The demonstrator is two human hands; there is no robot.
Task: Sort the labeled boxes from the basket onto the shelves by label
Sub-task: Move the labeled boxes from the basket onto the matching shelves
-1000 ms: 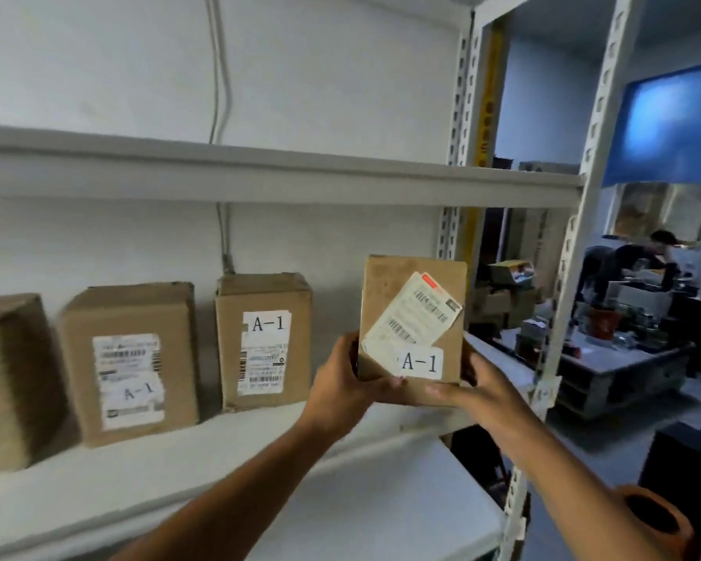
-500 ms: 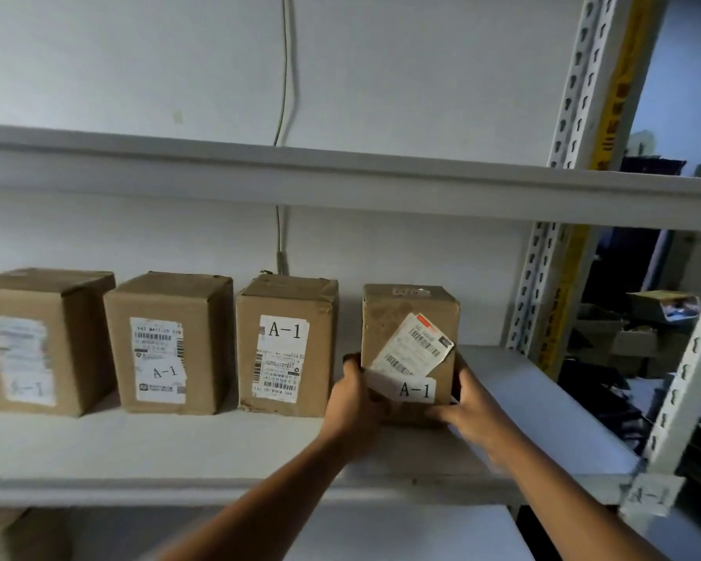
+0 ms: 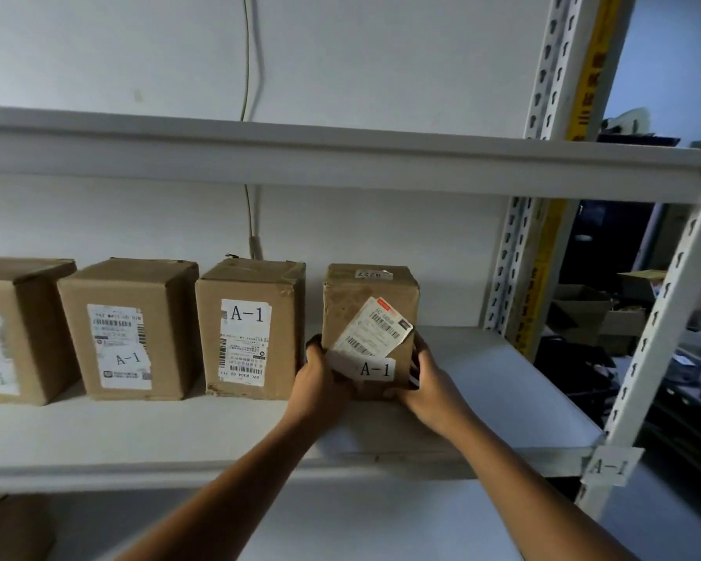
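A brown cardboard box (image 3: pixel 365 301) with a tilted barcode sticker and an "A-1" label stands upright on the white middle shelf (image 3: pixel 179 435), at the right end of a row. My left hand (image 3: pixel 320 382) grips its lower left side and my right hand (image 3: pixel 430 382) grips its lower right side. To its left stand three more brown boxes: one marked "A-1" (image 3: pixel 251 330), another "A-1" box (image 3: pixel 128 330), and a third (image 3: pixel 13 330) cut off by the frame edge. An "A-1" tag (image 3: pixel 608 465) hangs on the shelf's front right corner.
A shelf (image 3: pixel 340 155) runs overhead. White perforated uprights (image 3: pixel 664 317) frame the right side, with bare shelf surface between the held box and them. A cable (image 3: pixel 251 220) runs down the wall. Cluttered boxes and desks lie beyond at right. Another box (image 3: pixel 9 528) sits below left.
The box has gone from held in the air in front of the shelf to standing on the shelf beside the row. My view has shifted left and closer.
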